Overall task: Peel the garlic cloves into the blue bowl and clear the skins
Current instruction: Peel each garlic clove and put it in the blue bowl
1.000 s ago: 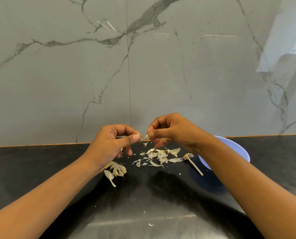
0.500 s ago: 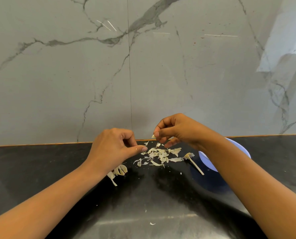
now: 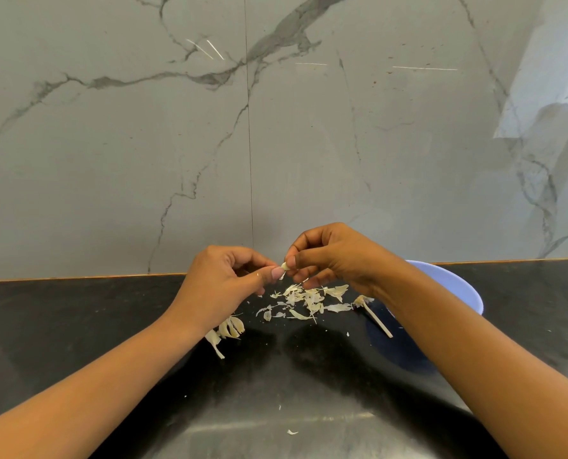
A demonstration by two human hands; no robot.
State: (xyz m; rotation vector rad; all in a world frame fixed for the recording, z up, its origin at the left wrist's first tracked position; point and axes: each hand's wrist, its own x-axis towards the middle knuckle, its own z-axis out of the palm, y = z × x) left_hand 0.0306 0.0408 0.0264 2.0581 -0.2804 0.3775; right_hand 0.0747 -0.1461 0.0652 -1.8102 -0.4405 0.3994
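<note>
Over the back edge of the glossy black bench (image 3: 77, 326), left hand (image 3: 223, 286) and right hand (image 3: 335, 260) each grip one small pale garlic clove (image 3: 284, 266) in a pinch, papery skins (image 3: 309, 301) scattered beneath, round blue plastic bowl (image 3: 454, 286) just beyond the right wrist.

Skins (image 3: 309, 299) on counter (image 3: 77, 326), bowl (image 3: 458, 286) right, stalk (image 3: 375, 318) between, cloves (image 3: 231, 327) perhaps left.
</note>
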